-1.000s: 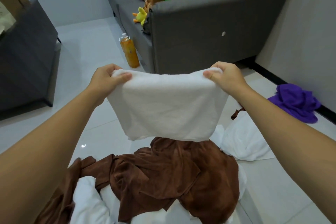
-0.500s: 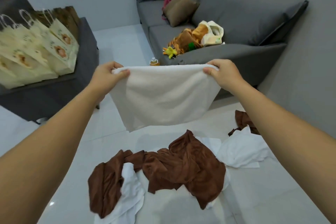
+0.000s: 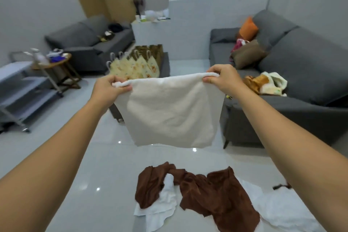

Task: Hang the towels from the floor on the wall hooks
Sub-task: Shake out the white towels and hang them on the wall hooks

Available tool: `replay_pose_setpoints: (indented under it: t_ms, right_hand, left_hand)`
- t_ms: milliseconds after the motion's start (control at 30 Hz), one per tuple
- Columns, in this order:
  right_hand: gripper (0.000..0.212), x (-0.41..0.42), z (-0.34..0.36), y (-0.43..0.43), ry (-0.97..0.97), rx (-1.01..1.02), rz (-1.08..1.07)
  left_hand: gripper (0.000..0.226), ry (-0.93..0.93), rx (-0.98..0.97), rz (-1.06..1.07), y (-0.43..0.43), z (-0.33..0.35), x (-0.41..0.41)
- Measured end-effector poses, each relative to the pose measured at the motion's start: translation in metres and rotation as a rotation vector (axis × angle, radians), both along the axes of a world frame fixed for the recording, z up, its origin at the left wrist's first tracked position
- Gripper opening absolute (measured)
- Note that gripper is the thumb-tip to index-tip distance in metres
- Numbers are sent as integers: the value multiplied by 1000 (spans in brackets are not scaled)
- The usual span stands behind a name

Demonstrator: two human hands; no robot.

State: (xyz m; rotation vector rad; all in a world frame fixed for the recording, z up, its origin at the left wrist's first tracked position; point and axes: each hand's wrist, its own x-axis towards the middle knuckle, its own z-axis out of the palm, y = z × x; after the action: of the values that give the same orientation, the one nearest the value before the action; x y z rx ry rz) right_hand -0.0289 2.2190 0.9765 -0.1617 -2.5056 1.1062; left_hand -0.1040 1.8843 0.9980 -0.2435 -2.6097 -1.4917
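Observation:
A white towel (image 3: 172, 113) hangs spread out in front of me, well above the floor. My left hand (image 3: 109, 88) pinches its upper left corner and my right hand (image 3: 222, 78) pinches its upper right corner. Below, on the glossy tiled floor, lies a heap of brown towels (image 3: 209, 192) mixed with white towels (image 3: 162, 207), one white towel (image 3: 278, 207) spreading out to the right. No wall hooks are in view.
A grey sofa (image 3: 293, 84) with cushions and cloths stands at the right, its armrest just behind the held towel. A low dark table with paper gift bags (image 3: 137, 64) sits ahead. A second sofa (image 3: 88, 43), a round side table (image 3: 54, 62) and a grey shelf cart (image 3: 20, 90) stand at the left.
The view has risen and swung left, so the floor pile now lies farther below and more of the room shows. Both hands keep the same hold on the white towel.

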Motion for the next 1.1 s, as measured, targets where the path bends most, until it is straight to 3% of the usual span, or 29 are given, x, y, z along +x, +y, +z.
replay_pose_setpoints:
  t_ms: [200, 367, 633, 933, 1100]
  right_hand:
    - [9, -25, 47, -98, 71, 52, 274]
    - [20, -46, 73, -209, 147, 95, 483]
    - [16, -43, 96, -431, 160, 36, 815]
    - [32, -4, 105, -693, 152, -7, 1038]
    - [28, 23, 114, -819, 166, -24, 1114]
  left_hand:
    - [19, 63, 34, 255, -111, 53, 66]
    - [22, 109, 22, 463, -207, 77, 121]
    - [18, 149, 15, 825, -384, 88, 213]
    - [21, 186, 49, 1062, -589, 89, 317]
    - [24, 187, 27, 1156, -686, 95, 371]
